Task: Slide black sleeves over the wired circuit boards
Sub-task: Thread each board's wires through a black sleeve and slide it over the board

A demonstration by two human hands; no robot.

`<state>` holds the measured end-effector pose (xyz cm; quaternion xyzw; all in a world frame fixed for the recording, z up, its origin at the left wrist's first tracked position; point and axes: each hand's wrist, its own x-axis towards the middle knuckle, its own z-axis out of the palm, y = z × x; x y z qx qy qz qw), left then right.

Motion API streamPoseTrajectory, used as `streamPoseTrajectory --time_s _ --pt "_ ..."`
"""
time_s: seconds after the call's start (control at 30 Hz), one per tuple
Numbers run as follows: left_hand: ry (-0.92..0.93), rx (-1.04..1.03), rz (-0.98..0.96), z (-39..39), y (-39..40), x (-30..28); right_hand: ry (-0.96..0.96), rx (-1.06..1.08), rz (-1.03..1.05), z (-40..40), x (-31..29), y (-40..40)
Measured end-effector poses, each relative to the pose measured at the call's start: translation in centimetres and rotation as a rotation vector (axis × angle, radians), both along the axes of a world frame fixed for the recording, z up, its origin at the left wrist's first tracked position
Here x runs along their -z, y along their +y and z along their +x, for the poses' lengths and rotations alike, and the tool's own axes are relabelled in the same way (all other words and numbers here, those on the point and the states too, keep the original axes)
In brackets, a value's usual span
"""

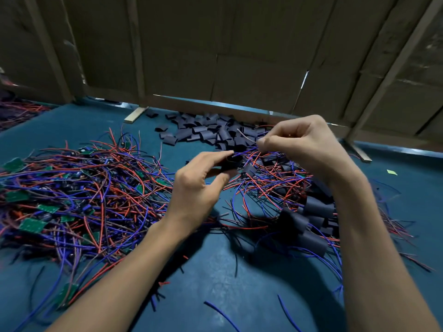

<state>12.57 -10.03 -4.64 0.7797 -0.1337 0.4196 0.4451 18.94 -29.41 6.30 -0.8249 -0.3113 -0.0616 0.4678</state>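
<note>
Nearest the camera, loose blue wire offcuts (pixel 221 313) are lying on the teal worktop (pixel 227 271). Further in at the right, finished boards in black sleeves (pixel 311 216) are lying in a curved row, each a short dark matte tube with red and blue leads trailing out. At the left, a pile of unsleeved green circuit boards (pixel 31 225) is sitting tangled in red, blue and black wires.

Above the middle of the worktop, the left hand (pixel 199 183) is pinching one black sleeve (pixel 231 162) between thumb and fingers; the sleeve is dark, slightly flattened and partly hidden by the fingertips. The right hand (pixel 299 144) is curled, pinching a bundle of thin leads (pixel 249 149) running toward that sleeve. Whether a board is inside cannot be told.

Beyond the hands, a heap of empty sleeves (pixel 206 131) is lying against a cardboard partition (pixel 215 56).
</note>
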Motion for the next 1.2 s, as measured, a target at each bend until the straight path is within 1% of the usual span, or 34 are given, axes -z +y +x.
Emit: streamPoseTrajectory --time_s 0.07,0.13,0.23,0.37,0.47,0.63,0.73,0.77,0.87,0.93,1.0,1.1,1.13,1.2 --pt "0.001 -0.022 -0.044 0.1 0.2 -0.1 -0.052 0.004 0.051 0.2 0.1 -0.2" --pt "-0.004 -0.012 -0.061 0.0 0.3 -0.3 -0.068 -0.008 0.041 0.2 0.0 -0.4" --pt "-0.015 0.010 -0.023 -0.2 0.3 -0.6 -0.033 -0.047 -0.080 0.0 0.1 0.1" --pt "-0.041 -0.069 -0.001 -0.2 0.7 -0.7 -0.012 -0.099 -0.193 -0.6 0.3 1.2" --pt "-0.084 -0.125 0.087 0.0 1.2 -0.9 0.006 -0.095 -0.233 -0.9 0.3 1.5" --pt "-0.108 -0.137 0.194 -0.1 1.6 -0.7 0.059 -0.101 -0.225 -1.1 0.3 1.9" --pt "-0.175 -0.124 0.320 -0.3 1.6 -0.7 0.112 -0.135 -0.178 -0.7 0.5 2.1" --pt "-0.176 -0.125 0.323 -0.4 1.6 -0.7 0.135 -0.146 -0.155 -0.7 0.6 2.3" --pt "-0.109 -0.164 0.163 -0.4 1.9 -1.1 0.295 -0.178 -0.125 -0.4 1.0 2.3" --pt "-0.088 -0.258 0.065 -0.4 2.5 -1.5 0.431 -0.200 -0.203 -0.1 1.1 1.5" --pt "-0.090 -0.309 0.058 -0.3 3.3 -1.8 0.488 -0.176 -0.231 0.1 1.2 0.8" --pt "-0.034 -0.285 0.200 -0.4 3.6 -1.7 0.433 -0.033 -0.017 0.9 1.2 0.2" --pt "0.005 -0.266 0.269 -0.4 3.4 -1.6 0.394 -0.023 0.021 1.2 1.2 0.2" --pt "0.061 -0.218 0.373 -0.5 2.8 -1.5 0.363 -0.099 0.005 1.2 1.0 0.3"
